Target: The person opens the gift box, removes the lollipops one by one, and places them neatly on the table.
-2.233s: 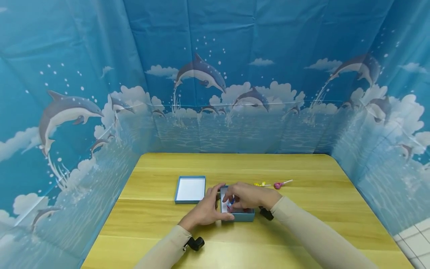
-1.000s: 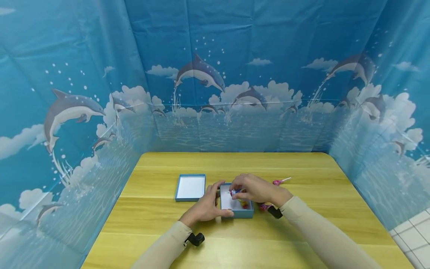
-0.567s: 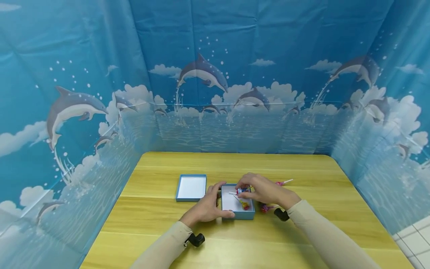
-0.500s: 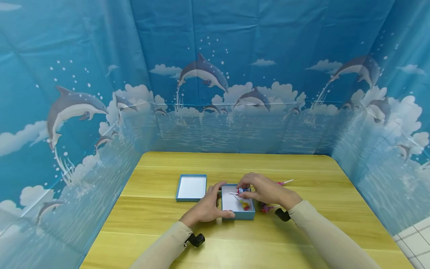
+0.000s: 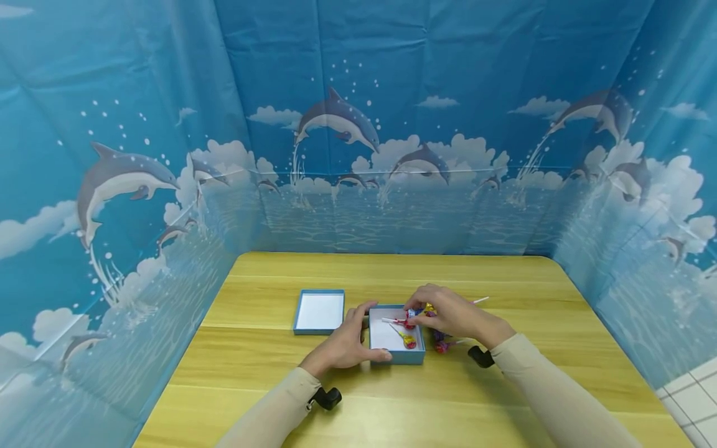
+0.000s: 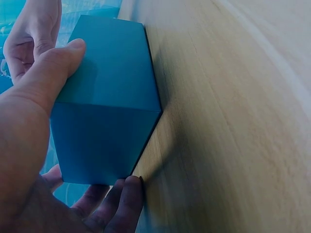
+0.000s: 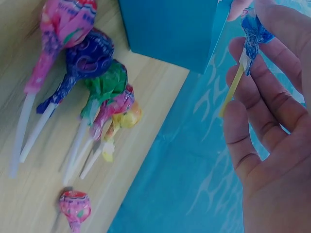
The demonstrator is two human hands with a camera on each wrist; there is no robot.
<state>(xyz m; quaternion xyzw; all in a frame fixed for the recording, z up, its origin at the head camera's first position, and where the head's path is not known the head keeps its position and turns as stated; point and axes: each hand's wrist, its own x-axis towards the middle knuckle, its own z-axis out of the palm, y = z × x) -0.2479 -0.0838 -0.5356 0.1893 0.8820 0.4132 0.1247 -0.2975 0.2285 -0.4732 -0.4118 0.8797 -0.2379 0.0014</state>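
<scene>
Head cam: gripping the blue box (image 5: 406,358) with a curled left hand (image 5: 343,350), reaching the right hand (image 5: 456,316) over its right edge, seeing a lid (image 5: 319,312) left of the left fingers, yellowish table (image 5: 381,407) stretching past them toward a dolphin curtain (image 5: 347,221).

Left wrist: pressing thumb against box wall.

Right wrist: pinching a blue-wrapped lollipop (image 7: 252,44) between fingertips, seeing other lollipops (image 7: 91,62) beyond them.

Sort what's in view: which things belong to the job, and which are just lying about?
Job: left hand, right hand, blue box, boxed lollipops, held lollipop; probably loose lollipops, lid.

Lying about: dolphin curtain, tiled floor, black wrist devices.
</scene>
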